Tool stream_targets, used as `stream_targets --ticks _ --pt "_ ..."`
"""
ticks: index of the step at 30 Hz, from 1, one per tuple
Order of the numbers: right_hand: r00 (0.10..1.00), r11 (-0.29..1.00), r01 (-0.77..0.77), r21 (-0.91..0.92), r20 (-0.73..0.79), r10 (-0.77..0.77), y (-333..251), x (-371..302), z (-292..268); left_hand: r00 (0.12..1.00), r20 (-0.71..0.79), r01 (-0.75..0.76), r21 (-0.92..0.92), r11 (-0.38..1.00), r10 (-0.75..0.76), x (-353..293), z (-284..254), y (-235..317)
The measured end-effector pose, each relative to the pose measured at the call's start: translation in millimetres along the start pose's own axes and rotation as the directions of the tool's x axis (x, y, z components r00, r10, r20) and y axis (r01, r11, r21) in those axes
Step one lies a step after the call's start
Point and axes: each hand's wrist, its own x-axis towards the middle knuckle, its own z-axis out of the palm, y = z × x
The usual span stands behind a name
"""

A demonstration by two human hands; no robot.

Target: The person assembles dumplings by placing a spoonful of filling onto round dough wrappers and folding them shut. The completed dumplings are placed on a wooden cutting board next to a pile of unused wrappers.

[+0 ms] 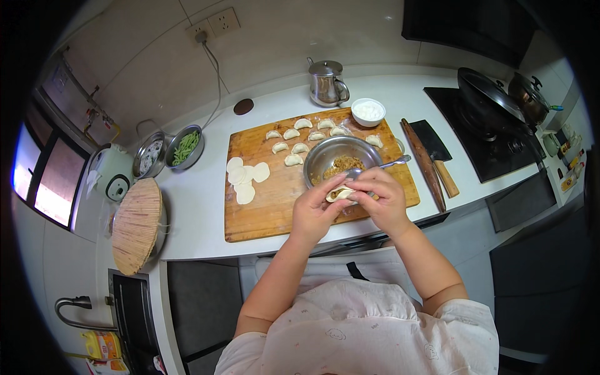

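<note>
Between my left hand and my right hand is a dumpling, its wrapper folded over with brown filling showing at the opening. Fingers of both hands are closed on its edges. Just behind my hands stands a steel bowl with minced filling and a spoon leaning over its rim. Several round wrappers lie overlapping on the left of the wooden cutting board. Finished-looking folded dumplings rest in loose rows behind and left of the bowl.
A bowl of white powder sits at the board's back edge, near a steel pot. To the right lie a rolling pin and cleaver, then the cooktop. Green beans fill a bowl at left, by a straw-lidded basin.
</note>
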Motion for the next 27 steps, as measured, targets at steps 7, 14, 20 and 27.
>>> stream_targets --ticks 7,14,20,27 --pt "0.998 0.999 0.044 0.014 -0.041 -0.044 5 0 2 0.998 0.052 0.029 0.183 0.983 -0.039 5 -2 12" --pt "0.997 0.995 0.073 -0.069 0.002 -0.073 6 2 0 0.997 0.071 -0.016 0.326 0.945 -0.008 11 -8 10" --pt "0.990 0.984 0.114 -0.137 0.099 -0.100 0 9 -7 0.973 0.171 -0.226 0.534 0.815 0.158 15 -9 16" --pt "0.999 1.000 0.012 -0.026 0.034 -0.011 -1 7 -2 0.995 0.095 -0.014 0.099 0.995 0.004 10 -2 7"
